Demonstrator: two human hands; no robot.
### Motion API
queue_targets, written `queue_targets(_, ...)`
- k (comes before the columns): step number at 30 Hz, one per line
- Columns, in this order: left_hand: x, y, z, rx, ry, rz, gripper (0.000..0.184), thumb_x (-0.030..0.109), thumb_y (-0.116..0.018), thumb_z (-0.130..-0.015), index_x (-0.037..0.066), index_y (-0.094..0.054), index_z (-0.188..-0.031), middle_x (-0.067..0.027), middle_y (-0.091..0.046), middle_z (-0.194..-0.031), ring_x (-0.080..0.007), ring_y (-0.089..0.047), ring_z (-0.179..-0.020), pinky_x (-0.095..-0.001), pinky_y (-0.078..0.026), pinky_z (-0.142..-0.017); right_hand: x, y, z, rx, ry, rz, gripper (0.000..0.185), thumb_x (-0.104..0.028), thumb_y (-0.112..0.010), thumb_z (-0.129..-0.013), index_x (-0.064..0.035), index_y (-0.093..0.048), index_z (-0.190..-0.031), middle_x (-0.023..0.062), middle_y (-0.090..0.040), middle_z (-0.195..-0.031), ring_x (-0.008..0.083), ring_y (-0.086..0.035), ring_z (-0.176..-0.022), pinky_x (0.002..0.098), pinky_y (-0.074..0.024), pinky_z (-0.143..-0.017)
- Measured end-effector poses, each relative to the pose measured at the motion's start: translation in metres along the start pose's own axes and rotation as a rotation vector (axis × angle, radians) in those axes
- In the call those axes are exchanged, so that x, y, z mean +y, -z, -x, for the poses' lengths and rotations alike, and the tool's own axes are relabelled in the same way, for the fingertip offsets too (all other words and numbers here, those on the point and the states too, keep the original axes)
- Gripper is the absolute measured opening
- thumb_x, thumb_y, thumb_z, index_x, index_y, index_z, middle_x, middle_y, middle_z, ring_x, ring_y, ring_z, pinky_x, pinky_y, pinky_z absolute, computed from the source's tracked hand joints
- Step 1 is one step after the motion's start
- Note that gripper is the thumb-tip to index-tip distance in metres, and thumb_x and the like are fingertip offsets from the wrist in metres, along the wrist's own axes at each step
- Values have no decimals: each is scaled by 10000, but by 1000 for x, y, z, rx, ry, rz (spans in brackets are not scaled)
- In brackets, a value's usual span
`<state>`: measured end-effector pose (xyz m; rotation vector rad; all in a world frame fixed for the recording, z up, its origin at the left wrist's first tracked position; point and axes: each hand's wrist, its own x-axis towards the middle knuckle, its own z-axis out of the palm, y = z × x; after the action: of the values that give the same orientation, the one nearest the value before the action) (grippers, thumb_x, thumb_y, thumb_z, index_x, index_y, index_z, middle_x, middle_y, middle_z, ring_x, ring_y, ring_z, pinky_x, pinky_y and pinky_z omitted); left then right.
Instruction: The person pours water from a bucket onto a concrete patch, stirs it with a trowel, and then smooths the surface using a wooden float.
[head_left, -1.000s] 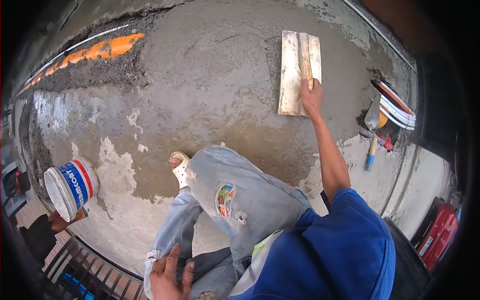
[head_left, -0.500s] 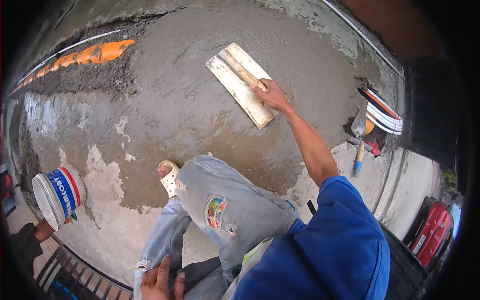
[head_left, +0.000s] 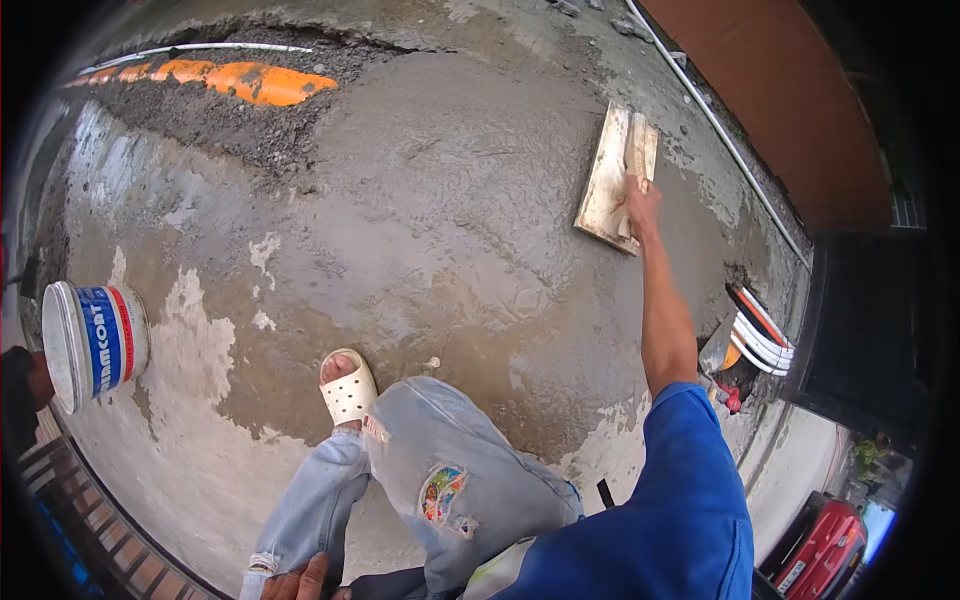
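My right hand (head_left: 643,208) is closed around the handle of a wide, pale, mortar-stained float (head_left: 604,170). The float lies against wet grey cement (head_left: 460,200) on the right side of the patch, its long side tilted slightly. At the bottom edge my left hand (head_left: 298,580) rests on the lower leg of my torn jeans (head_left: 450,430), fingers laid over the cloth and partly cut off by the frame. A foot in a cream clog (head_left: 350,395) stands at the near edge of the wet area.
At left, another person's hand (head_left: 40,380) is by a white paint bucket (head_left: 68,345). An orange pipe (head_left: 270,84) lies in rubble at upper left. White conduits (head_left: 762,345) and a trowel blade (head_left: 716,345) are at right. A red car (head_left: 825,550) stands at lower right.
My right hand has swept the float to the right and turned it more upright. The view has shifted, and the bucket now appears further left and higher. My left hand stays on the leg.
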<state>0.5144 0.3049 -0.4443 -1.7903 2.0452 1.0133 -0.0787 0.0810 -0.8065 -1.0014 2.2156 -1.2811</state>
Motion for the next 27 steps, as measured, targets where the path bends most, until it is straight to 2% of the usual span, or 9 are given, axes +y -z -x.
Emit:
queue_targets(2,-5,-2,2,-15,49,4,374,193,-658,-877,27,-614,-1209,-267,-634,-977,-458,-595,-869,-484,-484,-759,-6,-21,-30,26,-239,-64,438,-367,-667,-906,47,-649,-1046,51,-618,-732,130,-574,-594,311,-482,-546)
queue_targets(5,-8,-2,2,-54,111,16,367,184,-660,-873,22,-614,-1199,-265,-636,-971,-456,-595,-867,-485,-484,-768,-19,-78,-52,-187,-237,-97,412,-359,-673,-904,29,-657,-1040,35,-613,-724,119,-566,-567,306,-477,-518)
queue_targets(13,-2,-7,5,-6,21,24,364,182,-654,-883,29,-611,-1210,-235,-634,-964,-428,-589,-882,-488,-474,-759,-112,-174,53,-868,115,178,468,-431,-668,-873,-3,-682,-1064,15,-598,-614,113,-549,-531,315,-469,-572)
queue_targets(17,4,-2,11,24,24,-2,374,198,-656,-884,37,-609,-1219,-236,-633,-959,-428,-591,-877,-493,-473,-754,-96,-157,136,-1067,359,225,574,-464,-654,-856,9,-638,-1180,183,-697,-945,269,-664,-873,395,-509,-812)
queue_targets(19,5,1,14,47,40,-18,386,212,-661,-884,43,-607,-1227,-241,-633,-950,-436,-590,-860,-493,-475,-748,-96,-122,160,-1229,377,296,592,-459,-652,-852,12,-621,-1209,226,-667,-1121,336,-636,-1034,421,-486,-907)
queue_targets(21,2,-3,16,72,25,-12,393,223,-662,-886,41,-606,-1228,-247,-633,-953,-439,-592,-855,-493,-476,-748,-75,-80,172,-1158,370,333,583,-441,-662,-849,2,-620,-1226,225,-670,-1126,340,-644,-1042,411,-487,-916)
queue_targets(24,-2,-4,17,69,31,-18,404,245,-666,-888,39,-606,-1230,-257,-635,-966,-444,-595,-860,-494,-478,-755,-56,0,181,-727,196,295,572,-401,-675,-854,14,-613,-1244,221,-665,-1163,297,-639,-1088,399,-482,-932)
queue_targets(26,-8,-5,21,36,65,-12,425,272,-670,-891,37,-604,-1239,-266,-640,-1007,-448,-603,-897,-489,-484,-777,-28,31,169,-383,76,137,482,-373,-645,-913,43,-644,-1155,90,-672,-843,152,-612,-656,326,-510,-618)
queue_targets(27,-9,-5,21,24,56,-23,425,272,-670,-891,37,-604,-1239,-266,-640,-1007,-448,-603,-897,-489,-484,-777,-8,44,154,-277,24,63,425,-351,-632,-930,41,-651,-1095,58,-633,-767,127,-566,-595,307,-480,-560)
